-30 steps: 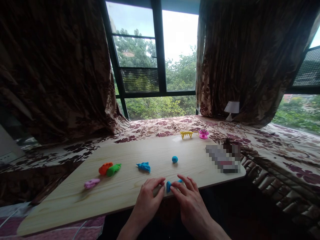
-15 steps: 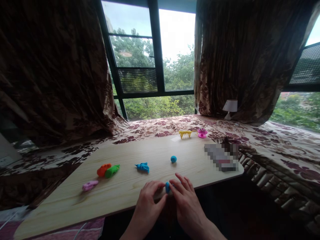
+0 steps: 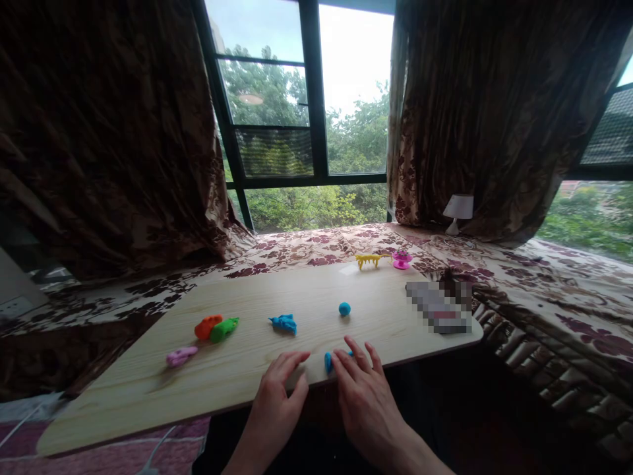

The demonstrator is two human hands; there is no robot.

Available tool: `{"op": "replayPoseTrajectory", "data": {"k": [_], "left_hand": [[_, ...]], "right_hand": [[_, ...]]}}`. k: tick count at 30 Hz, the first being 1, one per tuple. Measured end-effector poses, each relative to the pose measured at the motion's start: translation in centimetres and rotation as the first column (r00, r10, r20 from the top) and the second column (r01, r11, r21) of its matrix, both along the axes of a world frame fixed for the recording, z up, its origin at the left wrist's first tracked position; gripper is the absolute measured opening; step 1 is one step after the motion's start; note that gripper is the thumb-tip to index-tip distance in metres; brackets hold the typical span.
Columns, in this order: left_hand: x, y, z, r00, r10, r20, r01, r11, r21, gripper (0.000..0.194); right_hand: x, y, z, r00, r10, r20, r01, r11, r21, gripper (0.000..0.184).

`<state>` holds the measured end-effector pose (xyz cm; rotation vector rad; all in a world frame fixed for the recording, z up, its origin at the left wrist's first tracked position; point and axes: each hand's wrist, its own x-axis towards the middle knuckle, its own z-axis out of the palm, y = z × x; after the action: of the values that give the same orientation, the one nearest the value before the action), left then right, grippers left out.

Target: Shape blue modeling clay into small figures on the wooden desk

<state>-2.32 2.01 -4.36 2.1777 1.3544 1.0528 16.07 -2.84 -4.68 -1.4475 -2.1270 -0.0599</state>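
Note:
At the near edge of the table, my right hand (image 3: 363, 389) bends over a piece of blue modelling clay (image 3: 328, 363). Its index fingertip presses against the clay, and the other fingers fan out above it. A bit of blue shows between those fingers; the rest is covered. To the left, my left hand (image 3: 279, 389) is apart from the clay, fingers curved and thumb separated, with nothing in it. Beyond the hands lie a small blue clay ball (image 3: 345, 309) and a pointed, lumpy blue clay piece (image 3: 283, 323).
On the left of the wooden table (image 3: 237, 382) are orange clay (image 3: 208, 326), green clay (image 3: 225, 329) and pink clay (image 3: 181, 356). A yellow legged figure (image 3: 368, 261) and a pink stand (image 3: 401, 259) sit at the back. A blurred-out flat object (image 3: 440, 310) lies right.
My left hand has drawn away to the left from the blue clay at the edge. My right hand stays on it. The view has shifted slightly.

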Motion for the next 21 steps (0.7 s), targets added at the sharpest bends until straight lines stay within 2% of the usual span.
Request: {"op": "replayPoseTrajectory", "data": {"k": [2,4,9,11,17,21], "left_hand": [[0.0,0.1,0.0,1.0,-0.008,-0.008,0.008,1.0,0.005,0.029],[-0.3,0.2,0.2,1.0,-0.006,-0.009,0.006,1.0,0.003,0.029],[-0.6,0.1,0.5,0.999,0.034,0.022,-0.034,0.999,0.008,0.028],[-0.1,0.0,0.5,0.999,0.032,0.036,-0.033,0.999,0.009,0.027],[1.1,0.3,0.9,0.999,-0.02,0.031,0.02,1.0,0.011,0.03],[1.2,0.4,1.4,0.999,-0.039,0.009,0.039,0.999,0.004,0.038]], "right_hand": [[-0.8,1.3,0.9,0.997,-0.06,-0.048,0.06,0.998,0.006,0.038],[-1.2,1.9,1.3,0.994,-0.082,-0.07,0.084,0.996,0.012,0.04],[0.0,-0.5,0.5,1.0,0.013,0.001,-0.013,1.0,-0.009,0.049],[0.3,-1.2,0.4,1.0,0.014,0.019,-0.014,1.0,-0.024,0.049],[-0.6,1.5,1.5,0.997,-0.072,-0.021,0.072,0.997,-0.005,0.047],[-0.2,0.9,1.1,1.0,-0.023,-0.01,0.023,1.0,0.004,0.046]]}}
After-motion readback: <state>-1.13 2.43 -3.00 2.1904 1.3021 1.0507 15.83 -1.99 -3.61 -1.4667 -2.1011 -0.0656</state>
